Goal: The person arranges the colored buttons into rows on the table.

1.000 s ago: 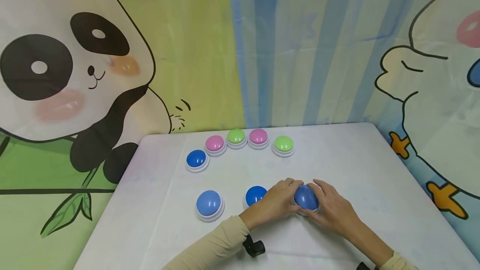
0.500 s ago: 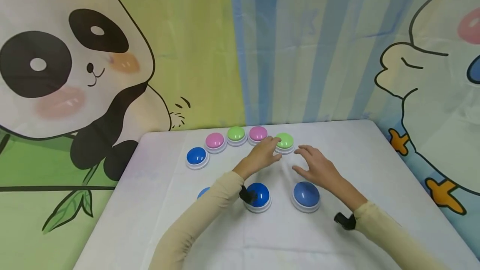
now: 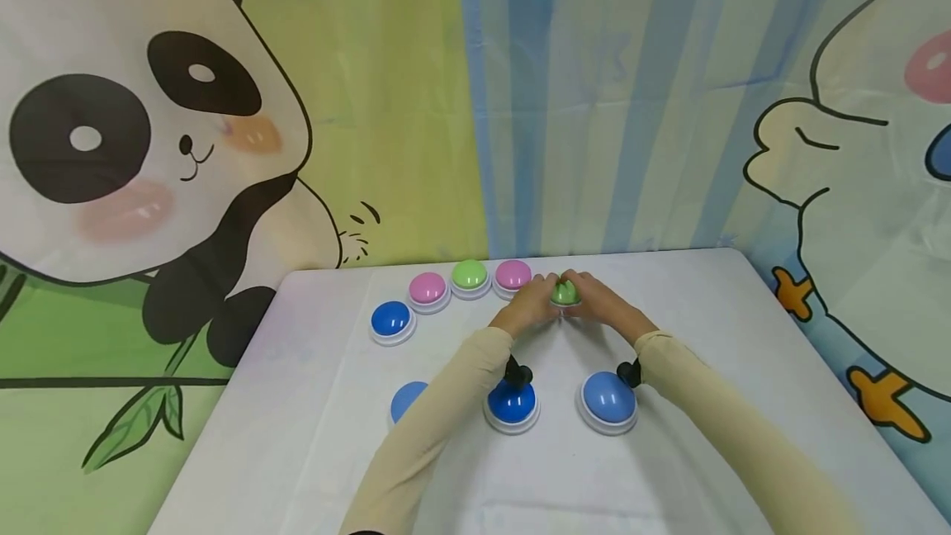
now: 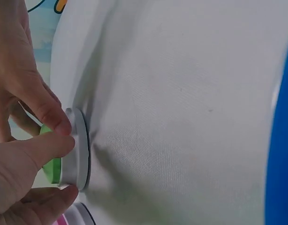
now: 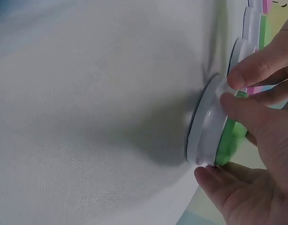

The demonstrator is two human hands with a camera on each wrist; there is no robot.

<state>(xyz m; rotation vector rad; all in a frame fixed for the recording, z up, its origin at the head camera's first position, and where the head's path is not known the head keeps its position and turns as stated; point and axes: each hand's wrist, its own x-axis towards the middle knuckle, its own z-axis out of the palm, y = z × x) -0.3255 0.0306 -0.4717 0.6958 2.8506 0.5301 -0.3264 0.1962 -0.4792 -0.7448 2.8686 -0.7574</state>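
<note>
Both hands hold a push button with a green dome and white round base, the rightmost in the back row. In the head view my left hand [image 3: 529, 305] grips its left side and my right hand [image 3: 600, 302] its right side, partly covering the green button [image 3: 565, 294]. Seen from the left wrist, thumb and fingers press on the white rim of the green button [image 4: 80, 154]. From the right wrist, the right fingers [image 5: 212, 185] and thumb clasp the green button [image 5: 231, 140], whose base appears to rest on the table.
Leftward along the back curve a pink button [image 3: 513, 273], another green button [image 3: 469, 274], a second pink button [image 3: 427, 288] and a blue button [image 3: 390, 319]. Nearer stand three blue buttons, the right one [image 3: 609, 397], the middle one [image 3: 511, 404] and the left one [image 3: 405, 400], partly behind the sleeve.
Both hands have let go of the front right blue button, moved away over the table, and now hold the rightmost green button. The blue button stays in place.
</note>
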